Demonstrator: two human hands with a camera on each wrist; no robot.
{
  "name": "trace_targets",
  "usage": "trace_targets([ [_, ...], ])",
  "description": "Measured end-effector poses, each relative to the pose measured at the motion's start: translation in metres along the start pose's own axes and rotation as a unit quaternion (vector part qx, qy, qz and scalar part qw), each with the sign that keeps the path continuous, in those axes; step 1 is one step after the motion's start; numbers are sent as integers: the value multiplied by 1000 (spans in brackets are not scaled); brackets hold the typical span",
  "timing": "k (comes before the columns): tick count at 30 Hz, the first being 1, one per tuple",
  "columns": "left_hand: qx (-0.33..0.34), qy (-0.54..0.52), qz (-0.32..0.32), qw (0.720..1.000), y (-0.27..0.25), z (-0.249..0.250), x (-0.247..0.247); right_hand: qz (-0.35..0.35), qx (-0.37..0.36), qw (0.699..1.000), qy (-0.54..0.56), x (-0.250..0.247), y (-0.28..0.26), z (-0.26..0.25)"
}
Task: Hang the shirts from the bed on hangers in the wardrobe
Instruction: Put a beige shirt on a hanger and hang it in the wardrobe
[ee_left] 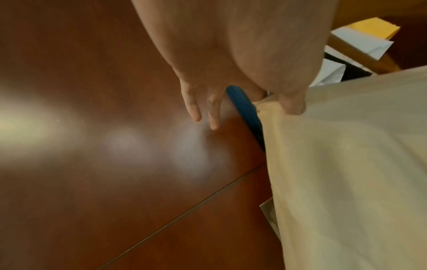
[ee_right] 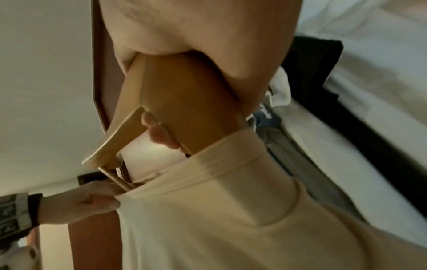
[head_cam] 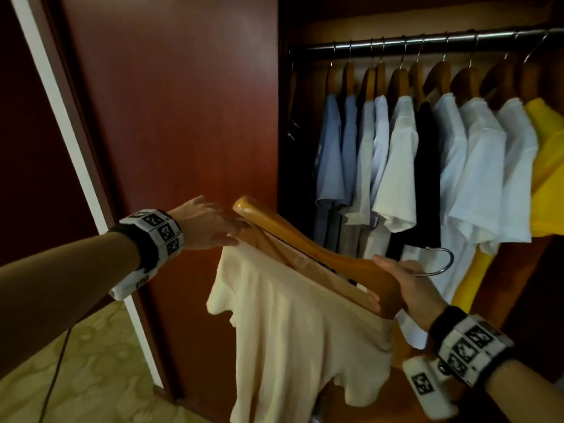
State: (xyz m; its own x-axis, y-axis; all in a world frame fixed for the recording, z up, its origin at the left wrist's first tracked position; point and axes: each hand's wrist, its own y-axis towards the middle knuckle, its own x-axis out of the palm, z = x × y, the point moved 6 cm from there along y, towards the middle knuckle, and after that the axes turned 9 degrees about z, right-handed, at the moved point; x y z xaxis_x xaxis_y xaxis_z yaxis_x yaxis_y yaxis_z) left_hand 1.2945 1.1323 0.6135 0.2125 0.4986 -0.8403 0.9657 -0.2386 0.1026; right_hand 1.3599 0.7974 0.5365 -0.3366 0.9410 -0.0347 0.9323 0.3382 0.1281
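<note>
Shirt (head_cam: 293, 325), cream: half-threaded on hanger (head_cam: 308, 248) before the wardrobe. Right hand (head_cam: 409, 288) grips hanger; left hand (head_cam: 204, 224) pinches collar. Best stretch collar over free end gently.

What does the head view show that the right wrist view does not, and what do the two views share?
Only the head view shows the wardrobe rail with its row of hung shirts, among them a yellow shirt, and the metal hook of the wooden hanger.

Only the right wrist view shows the right hand's fingertips curled round the hanger's far side, and the bed with dark clothing behind.

Both show the right hand gripping the hanger and the left hand pinching the cream shirt at its collar.
</note>
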Motion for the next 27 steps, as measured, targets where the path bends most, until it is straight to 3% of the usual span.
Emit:
trace_targets([
  [8, 26, -12, 39, 999, 5, 10, 3, 21, 39, 994, -101, -15, -2, 4],
  [11, 48, -6, 106, 993, 8, 26, -16, 31, 43, 978, -202, -14, -1, 8],
  [14, 64, -19, 112, 992, 14, 41, -25, 32, 42, 959, -279, -10, -1, 8],
  [18, 69, -103, 104, 987, 18, 64, -19, 30, 39, 974, -221, -6, 3, -17],
  [23, 65, -225, 153, 960, 16, 83, -31, 14, 42, 980, -195, 4, 7, -50],
  [27, 51, -333, 219, 916, 10, 88, -36, -11, 36, 981, -193, 13, 9, -67],
])
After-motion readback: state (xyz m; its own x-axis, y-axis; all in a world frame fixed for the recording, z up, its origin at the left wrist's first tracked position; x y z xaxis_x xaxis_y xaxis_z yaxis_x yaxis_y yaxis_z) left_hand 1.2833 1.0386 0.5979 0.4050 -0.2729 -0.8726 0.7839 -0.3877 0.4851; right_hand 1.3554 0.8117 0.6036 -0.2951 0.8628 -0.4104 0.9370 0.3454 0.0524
